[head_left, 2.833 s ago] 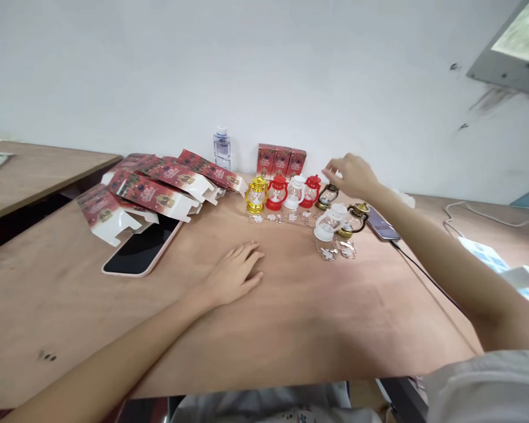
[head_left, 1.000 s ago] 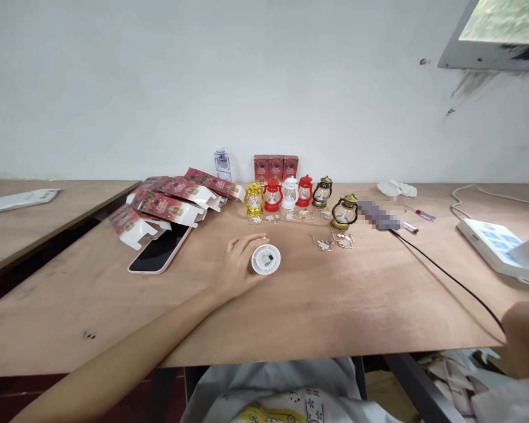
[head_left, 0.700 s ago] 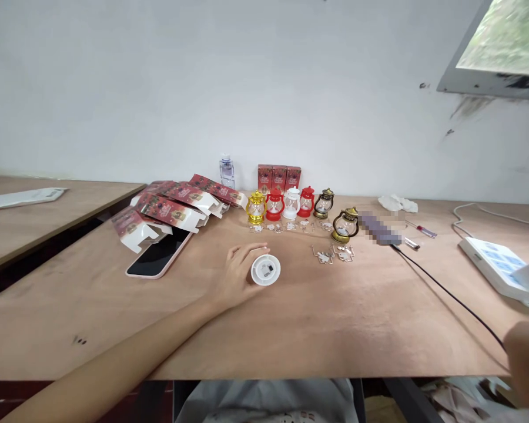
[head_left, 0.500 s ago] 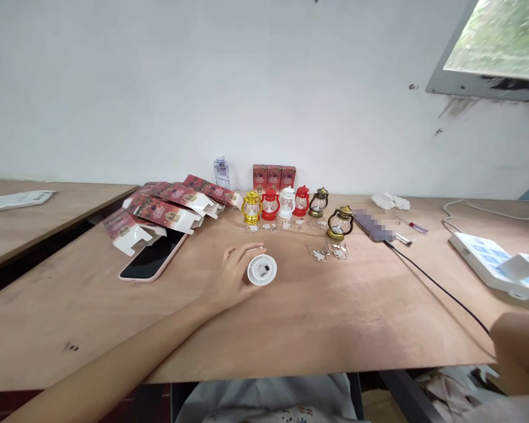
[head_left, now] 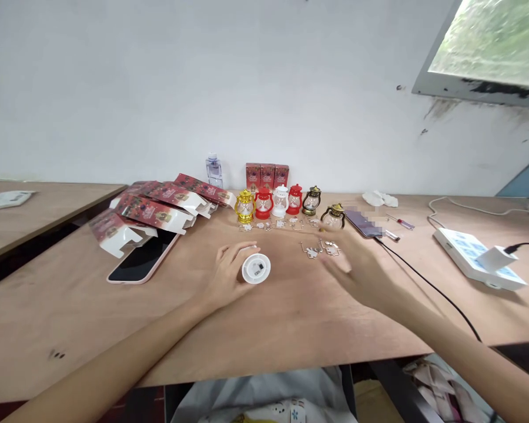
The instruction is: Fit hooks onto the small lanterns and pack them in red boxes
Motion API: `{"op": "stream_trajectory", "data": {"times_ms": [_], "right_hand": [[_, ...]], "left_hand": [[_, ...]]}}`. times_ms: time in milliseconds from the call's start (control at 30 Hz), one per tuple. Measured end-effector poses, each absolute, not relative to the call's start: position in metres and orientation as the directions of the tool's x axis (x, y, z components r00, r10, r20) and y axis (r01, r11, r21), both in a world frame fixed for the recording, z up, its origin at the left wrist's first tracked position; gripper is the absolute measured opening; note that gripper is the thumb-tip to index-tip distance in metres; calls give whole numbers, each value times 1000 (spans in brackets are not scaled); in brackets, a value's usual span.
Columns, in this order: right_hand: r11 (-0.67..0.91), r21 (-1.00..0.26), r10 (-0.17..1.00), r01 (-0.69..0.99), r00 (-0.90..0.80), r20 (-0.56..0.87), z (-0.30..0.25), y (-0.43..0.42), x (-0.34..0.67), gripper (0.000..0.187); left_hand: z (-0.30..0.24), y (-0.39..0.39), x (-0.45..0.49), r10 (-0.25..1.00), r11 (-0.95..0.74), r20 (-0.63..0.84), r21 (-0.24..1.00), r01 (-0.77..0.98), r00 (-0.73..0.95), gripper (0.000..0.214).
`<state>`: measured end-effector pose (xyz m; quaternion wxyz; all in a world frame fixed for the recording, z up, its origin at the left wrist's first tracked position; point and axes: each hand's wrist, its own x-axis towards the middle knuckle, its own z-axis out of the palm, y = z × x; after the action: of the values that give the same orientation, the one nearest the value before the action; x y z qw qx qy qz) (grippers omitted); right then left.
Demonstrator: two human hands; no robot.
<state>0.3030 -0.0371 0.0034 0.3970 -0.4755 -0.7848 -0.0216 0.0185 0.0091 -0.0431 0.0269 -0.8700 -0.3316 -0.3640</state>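
My left hand (head_left: pixel 227 276) lies on the wooden table (head_left: pixel 291 317), its fingers closed round a small white lantern (head_left: pixel 256 268) tipped so that its round base faces me. My right hand (head_left: pixel 357 267), blurred by motion, reaches over the table with fingers stretched out and nothing in it. Its fingertips are close to two loose metal handle pieces (head_left: pixel 317 250). Behind these stands a bronze lantern (head_left: pixel 333 217). Further back is a row of small lanterns: gold (head_left: pixel 245 207), red (head_left: pixel 263 203), white (head_left: pixel 281 201), red (head_left: pixel 295 200) and dark bronze (head_left: pixel 311 201).
Three upright red boxes (head_left: pixel 267 175) and a water bottle (head_left: pixel 212 167) stand by the wall. Flattened red boxes (head_left: pixel 154 202) partly cover a pink-cased phone (head_left: pixel 139 264). At right lie another phone (head_left: pixel 362 223) on a black cable, a screwdriver (head_left: pixel 401 222), tissue (head_left: pixel 379 198) and a white power strip (head_left: pixel 476 258).
My right hand has come back from the lower right edge and now reaches over the table toward the metal handle pieces. My left hand still holds the white lantern. The camera has shifted slightly.
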Motion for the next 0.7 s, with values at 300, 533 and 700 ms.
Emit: {"op": "stream_trajectory", "data": {"times_ms": [300,533,700], "right_hand": [[347,-159,934,924,-326,144,-62,0,302,75],[445,-180,890,877,-411,198,-65,3,277,66],[493,-224,860,841,-434,268,-57,1,254,55]], "left_hand": [[-43,10,19,545,-772,657,152,617,520,41],[-43,13,18,549,-763,643,124,635,534,41],[-42,15,15,540,-755,648,91,649,537,42]]}}
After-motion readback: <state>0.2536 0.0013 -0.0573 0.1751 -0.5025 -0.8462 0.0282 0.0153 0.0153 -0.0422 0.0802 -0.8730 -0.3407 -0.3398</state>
